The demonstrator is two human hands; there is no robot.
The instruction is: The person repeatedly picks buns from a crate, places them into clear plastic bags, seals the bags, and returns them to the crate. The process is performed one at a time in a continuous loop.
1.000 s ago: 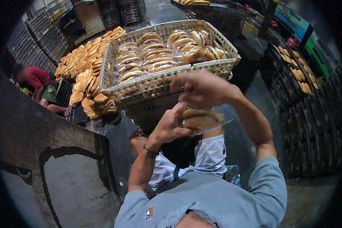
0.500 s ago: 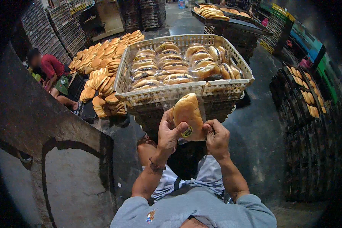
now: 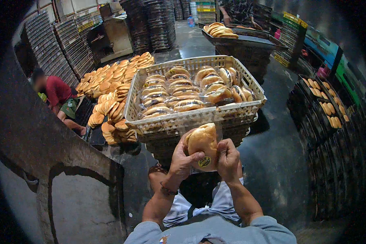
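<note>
I have the bun (image 3: 201,142) just below the centre of the frame, standing nearly upright in clear wrapper (image 3: 219,131), with a round dark sticker (image 3: 204,162) low on its face. It sits between both hands. My left hand (image 3: 180,160) holds it firmly from the left, thumb laid across the front and fingers behind. My right hand (image 3: 227,157) is closed in a pinch at its right edge; I cannot tell whether it grips bread or only film.

Nothing supports the bun but the hands; below it are the shorts (image 3: 223,199) on the person's lap. The dark floor (image 3: 268,162) shines at right of centre and runs up to the top of the frame.

Directly above the bun, the near wall of a cream crate (image 3: 248,107) stands close in front of the hands, its rows of wrapped buns (image 3: 187,91) showing dark filling. Loose buns (image 3: 114,81) spread across the upper left, beside a seated co-worker (image 3: 60,91) in red. A dark partition (image 3: 65,134) blocks the left side. A table (image 3: 256,40) stands upper right, and stacked trays (image 3: 333,150) fill the right edge.
</note>
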